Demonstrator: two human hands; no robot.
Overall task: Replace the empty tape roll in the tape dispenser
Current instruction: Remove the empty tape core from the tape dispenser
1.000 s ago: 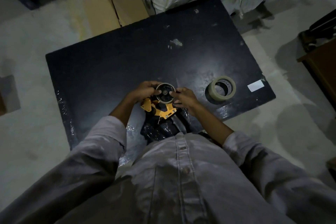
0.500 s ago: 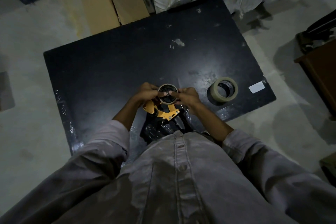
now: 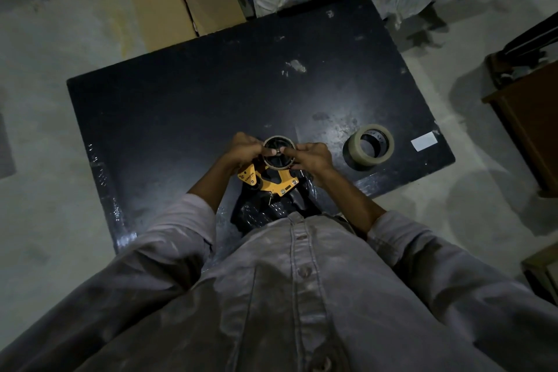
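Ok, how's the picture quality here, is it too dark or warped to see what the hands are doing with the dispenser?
Head view: dim overall, so the black table swallows detail, with some glare along its wrapped near edge. Wide-angle warp bends the edges. The left hand, right hand, yellow dispenser and tape roll are still legible; fine fingertip contact on the core is not.

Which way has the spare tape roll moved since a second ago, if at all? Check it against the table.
No. The tape roll lies flat at the same gap from the white label on the table as before.
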